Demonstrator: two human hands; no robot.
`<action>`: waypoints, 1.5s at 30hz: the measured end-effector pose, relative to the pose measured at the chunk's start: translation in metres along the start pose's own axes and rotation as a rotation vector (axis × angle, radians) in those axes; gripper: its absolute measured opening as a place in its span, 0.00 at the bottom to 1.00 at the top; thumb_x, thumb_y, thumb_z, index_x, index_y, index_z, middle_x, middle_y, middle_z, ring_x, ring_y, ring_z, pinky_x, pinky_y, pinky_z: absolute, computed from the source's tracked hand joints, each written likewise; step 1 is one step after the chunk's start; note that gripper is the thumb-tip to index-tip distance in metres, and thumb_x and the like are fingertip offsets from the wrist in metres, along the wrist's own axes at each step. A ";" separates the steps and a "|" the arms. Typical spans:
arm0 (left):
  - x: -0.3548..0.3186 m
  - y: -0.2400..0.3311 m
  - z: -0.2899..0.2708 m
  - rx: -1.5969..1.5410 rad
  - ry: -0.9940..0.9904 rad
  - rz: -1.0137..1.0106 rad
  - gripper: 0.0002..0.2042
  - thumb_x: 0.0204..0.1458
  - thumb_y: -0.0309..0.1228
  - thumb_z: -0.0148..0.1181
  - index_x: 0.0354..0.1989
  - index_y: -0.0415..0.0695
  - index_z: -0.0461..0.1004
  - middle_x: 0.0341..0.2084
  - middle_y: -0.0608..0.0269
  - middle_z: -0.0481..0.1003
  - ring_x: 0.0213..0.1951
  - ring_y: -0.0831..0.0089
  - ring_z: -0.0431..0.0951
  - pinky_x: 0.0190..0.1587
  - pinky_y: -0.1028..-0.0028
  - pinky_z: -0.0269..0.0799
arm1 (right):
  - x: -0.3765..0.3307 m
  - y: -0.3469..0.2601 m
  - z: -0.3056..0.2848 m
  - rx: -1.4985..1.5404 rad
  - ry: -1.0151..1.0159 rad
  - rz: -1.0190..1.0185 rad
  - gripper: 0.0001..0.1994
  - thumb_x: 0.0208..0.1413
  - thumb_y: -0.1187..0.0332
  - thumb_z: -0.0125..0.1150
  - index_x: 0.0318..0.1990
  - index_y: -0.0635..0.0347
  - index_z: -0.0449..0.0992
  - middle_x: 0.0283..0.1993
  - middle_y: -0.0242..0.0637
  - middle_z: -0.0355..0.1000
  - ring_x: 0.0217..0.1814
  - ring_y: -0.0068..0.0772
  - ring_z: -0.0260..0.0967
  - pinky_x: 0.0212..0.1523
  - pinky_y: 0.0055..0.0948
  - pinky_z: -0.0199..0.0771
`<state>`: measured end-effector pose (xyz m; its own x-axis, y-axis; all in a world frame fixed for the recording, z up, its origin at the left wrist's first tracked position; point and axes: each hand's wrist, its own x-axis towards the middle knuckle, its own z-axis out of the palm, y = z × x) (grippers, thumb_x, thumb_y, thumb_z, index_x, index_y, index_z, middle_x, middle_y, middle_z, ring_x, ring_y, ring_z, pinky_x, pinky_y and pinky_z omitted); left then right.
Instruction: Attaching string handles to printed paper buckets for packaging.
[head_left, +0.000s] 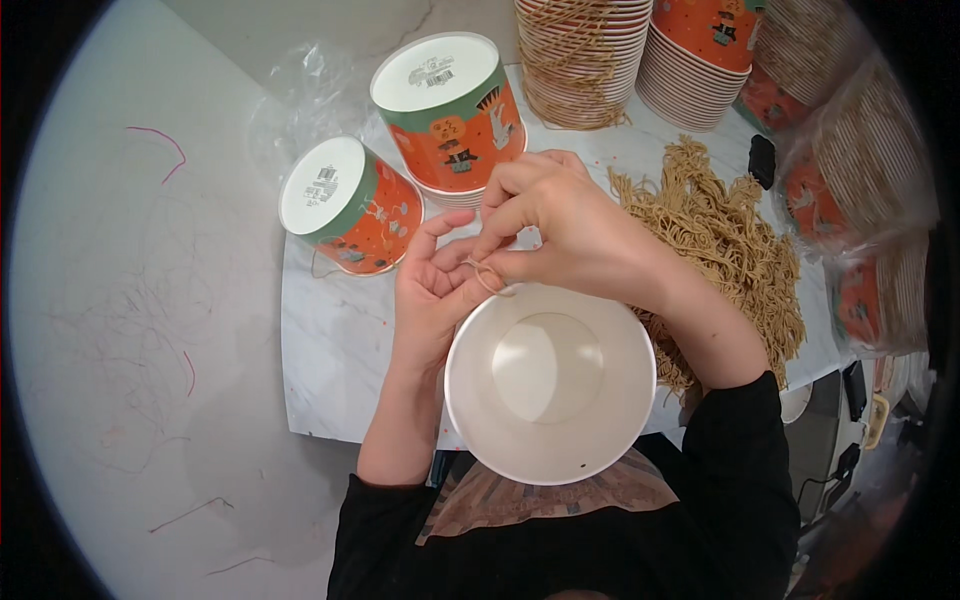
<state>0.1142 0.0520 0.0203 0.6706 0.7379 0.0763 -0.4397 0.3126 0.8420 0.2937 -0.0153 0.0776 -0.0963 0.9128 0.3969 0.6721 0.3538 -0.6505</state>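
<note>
Twine loop [487, 277], thin and tan, sits right at the far rim of the white paper bucket [550, 385], pinched between the two hands. The right hand [560, 232] comes over from the side with its fingers curled down, thumb and forefinger pressed together on the string just above the rim. The left hand [432, 295] is cupped palm-up against the bucket's outer edge, its thumb and fingertips closed on the same bit of string from the other side, so the two hands touch each other there. The bucket stands open-mouth up in front of the person's chest, its inside plain white, half over the near edge of the marble-patterned board [330, 350].

Just right of the right wrist lies a heap of cut twine pieces [730, 240], spread across the board and partly hidden by the forearm. Beyond the hands, two stacks of buckets stand upside down, orange and green with cartoon figures: a taller stack [450, 105] straight ahead and a shorter one [350, 205] to its left, tilted a little. A crumpled clear plastic bag [300, 95] lies behind them. At the far edge there are nested stacks of more buckets [640, 55], some with twine handles hanging off the rims, and on the right more stacks wrapped in clear plastic [860, 190]. Loose threads [150, 340] are scattered on the grey floor to the left.
</note>
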 end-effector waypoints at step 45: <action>-0.003 -0.003 -0.028 -0.128 -0.145 -0.078 0.04 0.55 0.25 0.57 0.31 0.37 0.71 0.28 0.61 0.76 0.29 0.78 0.75 0.36 0.79 0.72 | 0.003 -0.006 0.007 0.291 -0.181 0.208 0.05 0.49 0.73 0.63 0.30 0.65 0.76 0.29 0.36 0.73 0.34 0.31 0.71 0.38 0.29 0.72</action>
<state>0.0971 0.0656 0.0025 0.7805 0.6177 0.0967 -0.4487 0.4457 0.7746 0.2845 -0.0137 0.0783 -0.1250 0.9831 0.1337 0.4574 0.1767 -0.8715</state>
